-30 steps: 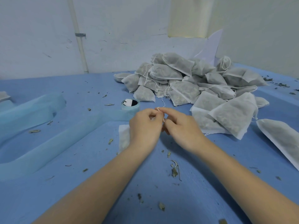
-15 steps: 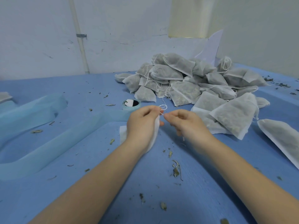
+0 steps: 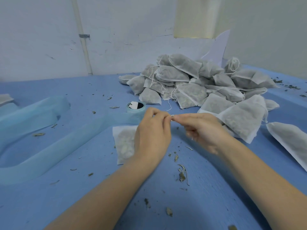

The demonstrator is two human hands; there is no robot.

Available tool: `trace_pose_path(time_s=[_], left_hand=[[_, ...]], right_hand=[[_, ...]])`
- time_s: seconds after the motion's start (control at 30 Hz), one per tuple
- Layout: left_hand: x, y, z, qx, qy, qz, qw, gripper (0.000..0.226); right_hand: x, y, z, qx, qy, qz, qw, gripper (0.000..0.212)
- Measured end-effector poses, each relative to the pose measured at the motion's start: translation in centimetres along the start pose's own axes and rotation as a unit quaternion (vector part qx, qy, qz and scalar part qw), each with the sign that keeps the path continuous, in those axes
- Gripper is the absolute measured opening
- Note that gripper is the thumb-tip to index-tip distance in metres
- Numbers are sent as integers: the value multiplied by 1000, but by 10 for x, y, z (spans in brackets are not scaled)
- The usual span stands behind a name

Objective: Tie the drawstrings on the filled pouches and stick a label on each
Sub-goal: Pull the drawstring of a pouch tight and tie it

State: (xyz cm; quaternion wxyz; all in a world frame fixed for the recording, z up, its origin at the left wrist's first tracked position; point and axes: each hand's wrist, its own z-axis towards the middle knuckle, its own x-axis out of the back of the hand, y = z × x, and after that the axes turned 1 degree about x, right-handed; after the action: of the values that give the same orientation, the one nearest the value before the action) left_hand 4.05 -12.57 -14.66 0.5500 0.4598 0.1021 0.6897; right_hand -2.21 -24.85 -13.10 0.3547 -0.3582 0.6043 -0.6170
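Since the earlier frame, both hands have closed the gap between them, fingertips now meeting above the worktop [image 3: 216, 205]. Head view: left hand [image 3: 152, 138] and right hand [image 3: 201, 130] each pinch the white drawstring [image 3: 172, 116] where their fingertips meet. The filled pouch [image 3: 124, 143] lies flat on the worktop, partly hidden under the left hand. A pile of filled pouches [image 3: 191, 83] sits beyond the hands. A roll of blue tape [image 3: 136, 109] stands just beyond the left hand. Dried leaf fragments [image 3: 182, 175] lie scattered near the forearms.
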Motion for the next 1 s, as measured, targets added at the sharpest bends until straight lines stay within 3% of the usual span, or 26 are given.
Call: trace_pose_path(time_s=[0.1, 0.3, 0.5, 0.67, 0.77, 0.87, 1.0], left_hand=[[-3, 0, 0, 17, 8, -25, 1000, 16], [-4, 1, 1, 68, 30, -63, 995, 12], [1, 8, 6, 127, -16, -92, 987, 18], [7, 8, 14, 233, -73, -207, 947, 16], [7, 7, 9, 151, -46, -180, 971, 8], [5, 7, -1, -28, 29, -56, 998, 30], [2, 10, -7, -92, 85, 13, 992, 19]], right_hand=[[-3, 4, -1, 29, 38, -26, 999, 6], [-4, 1, 0, 19, 49, -1, 999, 11], [-8, -1, -2, -57, -41, 147, 987, 8], [-14, 0, -3, -103, -80, 237, 963, 7], [-16, 0, -3, -103, -78, 252, 959, 10], [-15, 0, -3, -102, -64, 251, 960, 9], [-12, 0, -1, -101, -54, 250, 962, 7]])
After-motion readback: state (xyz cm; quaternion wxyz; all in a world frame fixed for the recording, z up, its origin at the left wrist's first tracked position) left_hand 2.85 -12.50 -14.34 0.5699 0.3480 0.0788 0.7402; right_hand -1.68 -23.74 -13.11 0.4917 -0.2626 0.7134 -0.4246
